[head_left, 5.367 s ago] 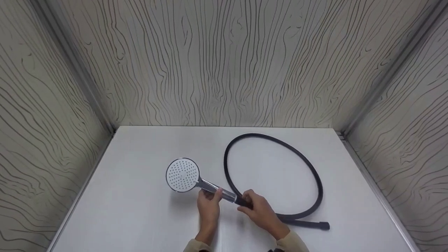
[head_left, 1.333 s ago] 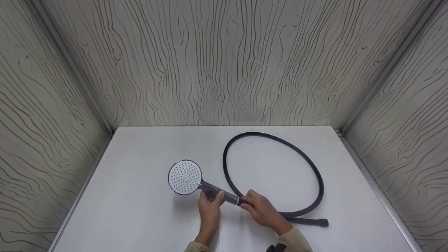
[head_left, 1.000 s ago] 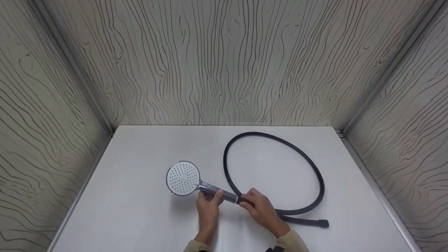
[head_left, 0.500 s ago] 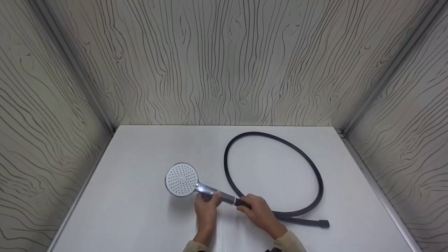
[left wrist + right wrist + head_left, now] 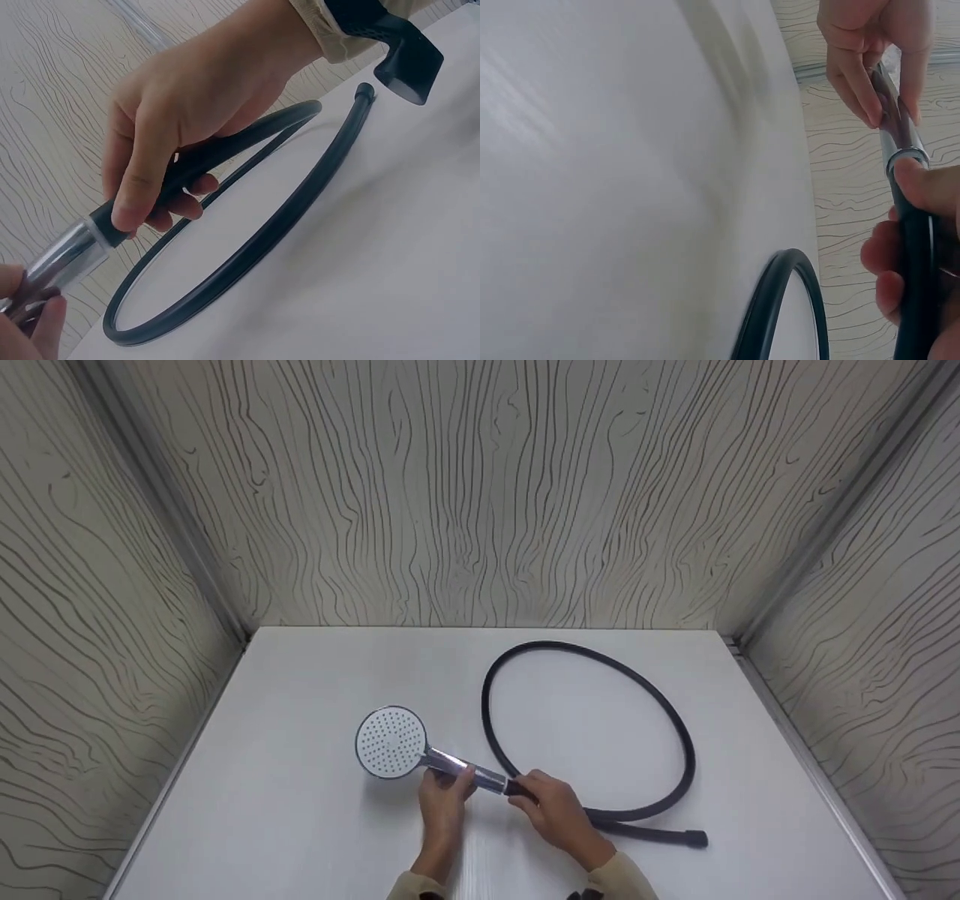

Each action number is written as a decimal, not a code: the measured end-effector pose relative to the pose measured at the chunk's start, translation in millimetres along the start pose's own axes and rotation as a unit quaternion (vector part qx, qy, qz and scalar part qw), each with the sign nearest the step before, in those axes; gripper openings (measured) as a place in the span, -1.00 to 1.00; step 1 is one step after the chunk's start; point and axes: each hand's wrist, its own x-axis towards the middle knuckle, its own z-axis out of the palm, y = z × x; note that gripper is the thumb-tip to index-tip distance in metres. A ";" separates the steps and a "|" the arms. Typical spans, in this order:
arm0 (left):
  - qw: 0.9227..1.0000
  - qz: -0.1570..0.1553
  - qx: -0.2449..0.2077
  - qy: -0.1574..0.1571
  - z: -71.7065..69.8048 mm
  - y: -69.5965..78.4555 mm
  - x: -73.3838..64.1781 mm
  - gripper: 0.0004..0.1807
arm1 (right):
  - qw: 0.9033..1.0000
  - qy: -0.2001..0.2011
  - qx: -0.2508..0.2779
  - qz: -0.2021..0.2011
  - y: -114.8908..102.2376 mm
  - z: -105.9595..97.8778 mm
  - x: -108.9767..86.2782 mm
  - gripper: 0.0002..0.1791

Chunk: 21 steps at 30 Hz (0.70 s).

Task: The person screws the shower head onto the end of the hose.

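Note:
A chrome shower head (image 5: 391, 742) with a round white nozzle face is held tilted above the white tabletop. My left hand (image 5: 442, 810) grips its handle (image 5: 490, 781), thumb on top. At the handle's lower end, my right hand (image 5: 551, 812) pinches the black end of a shower hose (image 5: 686, 742). In the right wrist view the hose end (image 5: 107, 223), also seen in the left wrist view, meets the chrome handle (image 5: 900, 135) with no visible gap. Whether the thread is engaged is hidden. The rest of the hose lies in a wide loop on the table.
The hose's free end (image 5: 696, 838) with its black fitting lies right of my right hand. Wood-grain panels (image 5: 480, 495) enclose the white tabletop (image 5: 300, 682) at the back and both sides.
Both hands keep hold of the shower head and hose end. The right fingers have shifted slightly around the hose end, and the shower head has moved a little. The hose loop stays nearly the same.

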 end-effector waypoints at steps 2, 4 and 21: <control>1.000 0.001 0.011 -0.018 -1.1 0.2 -0.3 -0.47 | 0.999 -0.049 0.014 0.017 3.1 -4.7 1.1 -0.84; 0.999 0.003 0.018 -0.032 -1.9 0.1 -0.6 -0.45 | 0.994 -0.101 0.035 0.038 6.0 -9.3 2.4 -0.76; 0.997 0.003 0.033 0.063 0.6 -2.8 -2.3 -0.50 | 0.994 -0.037 0.054 0.083 -0.2 -4.8 3.1 -0.72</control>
